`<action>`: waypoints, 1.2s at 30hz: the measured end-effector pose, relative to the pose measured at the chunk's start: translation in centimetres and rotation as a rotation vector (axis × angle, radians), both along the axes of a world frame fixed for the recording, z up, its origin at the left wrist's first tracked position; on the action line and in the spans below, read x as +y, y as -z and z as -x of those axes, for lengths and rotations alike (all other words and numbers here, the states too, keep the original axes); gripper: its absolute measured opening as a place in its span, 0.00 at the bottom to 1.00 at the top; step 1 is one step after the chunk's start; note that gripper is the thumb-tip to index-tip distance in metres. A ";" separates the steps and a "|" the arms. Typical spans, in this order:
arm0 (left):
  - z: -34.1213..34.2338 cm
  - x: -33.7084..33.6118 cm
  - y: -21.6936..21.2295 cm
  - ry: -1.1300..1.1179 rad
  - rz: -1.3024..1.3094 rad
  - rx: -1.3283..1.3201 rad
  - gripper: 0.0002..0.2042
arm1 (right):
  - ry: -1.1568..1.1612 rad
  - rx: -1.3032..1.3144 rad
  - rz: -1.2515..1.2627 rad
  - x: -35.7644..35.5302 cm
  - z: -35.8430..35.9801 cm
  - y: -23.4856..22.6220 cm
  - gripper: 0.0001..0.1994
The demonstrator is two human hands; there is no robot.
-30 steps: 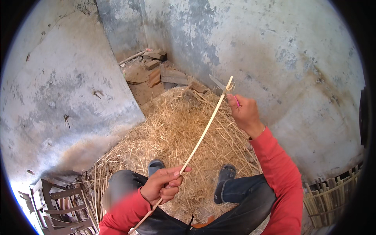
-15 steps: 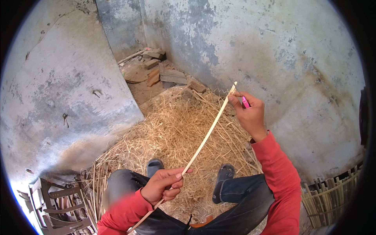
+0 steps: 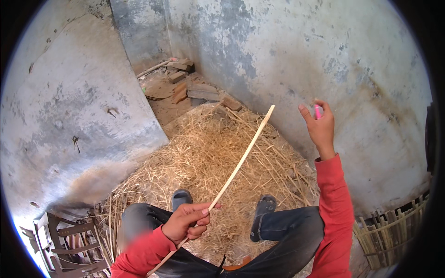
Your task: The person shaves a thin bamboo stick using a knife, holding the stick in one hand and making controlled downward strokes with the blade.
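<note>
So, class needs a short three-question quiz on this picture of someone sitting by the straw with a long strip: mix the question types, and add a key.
1. True or false: the left hand grips the long pale strip near its lower end.
2. What does the right hand hold?
A. a small pink object
B. a hammer
C. a coil of rope
3. Fill the gap: the person's feet rest on a heap of ____ beside the wall.

Key
1. True. The strip rises from that hand to a free upper tip.
2. A. The small pink object shows above the fingers; the right hand is apart from the strip.
3. Straw.
</note>
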State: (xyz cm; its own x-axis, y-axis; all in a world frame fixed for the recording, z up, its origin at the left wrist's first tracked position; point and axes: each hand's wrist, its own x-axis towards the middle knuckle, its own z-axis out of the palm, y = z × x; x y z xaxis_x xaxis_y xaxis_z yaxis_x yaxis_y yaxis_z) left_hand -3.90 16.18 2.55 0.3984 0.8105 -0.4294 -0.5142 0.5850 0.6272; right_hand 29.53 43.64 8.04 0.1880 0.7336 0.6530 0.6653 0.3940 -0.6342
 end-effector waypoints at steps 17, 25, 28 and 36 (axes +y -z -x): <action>-0.2 0.7 -1.4 -0.080 0.042 -0.093 0.18 | -0.600 -0.501 -0.069 -8.1 9.8 3.8 0.21; 1.7 -1.3 -1.1 0.077 -0.079 -0.150 0.18 | 0.168 -0.376 0.012 5.9 -4.0 3.2 0.24; 1.5 -0.8 -0.4 0.021 -0.020 -0.173 0.19 | -0.118 -0.051 0.124 3.7 -3.5 3.2 0.24; 0.2 0.0 0.3 0.107 -0.016 -0.229 0.18 | -0.735 0.674 0.311 -3.6 6.1 -2.9 0.18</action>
